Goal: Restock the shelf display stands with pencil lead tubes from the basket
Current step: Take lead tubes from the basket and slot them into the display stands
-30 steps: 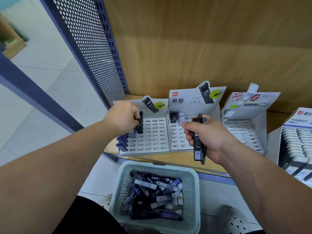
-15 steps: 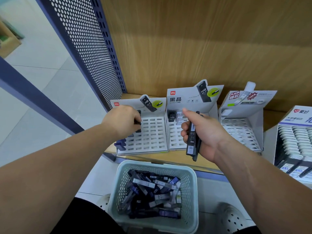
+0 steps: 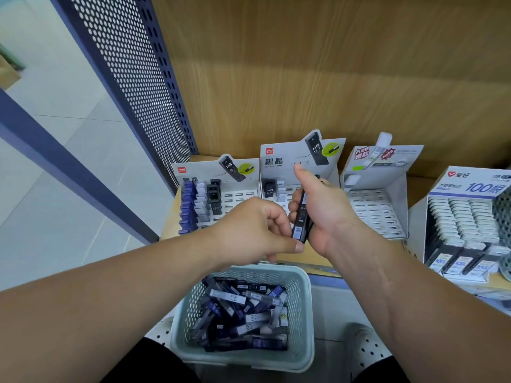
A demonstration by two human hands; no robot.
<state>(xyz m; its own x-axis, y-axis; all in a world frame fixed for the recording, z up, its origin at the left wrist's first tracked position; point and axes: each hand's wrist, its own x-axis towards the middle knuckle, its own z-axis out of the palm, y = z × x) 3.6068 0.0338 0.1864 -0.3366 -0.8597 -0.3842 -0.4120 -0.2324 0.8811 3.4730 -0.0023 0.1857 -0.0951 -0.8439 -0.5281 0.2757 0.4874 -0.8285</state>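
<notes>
Left hand [image 3: 254, 230], back from left stand [image 3: 240, 199], pinches a tube [image 3: 298, 233] from the bundle [image 3: 303, 201] in right hand [image 3: 327, 214]'s closed grip: next refill.

Your left hand [image 3: 254, 230] and right hand [image 3: 323, 211], both gripping lead tubes [image 3: 301, 217], block the middle stand [image 3: 279, 161] front. On the left stand [image 3: 240, 197], left columns full, right slots open. You get the third stand [image 3: 373, 211] grid unobstructed. A perforated panel [image 3: 132, 78] walls the left, wood backing [image 3: 304, 64] behind. Below, basket [image 3: 305, 313] open-topped.
</notes>
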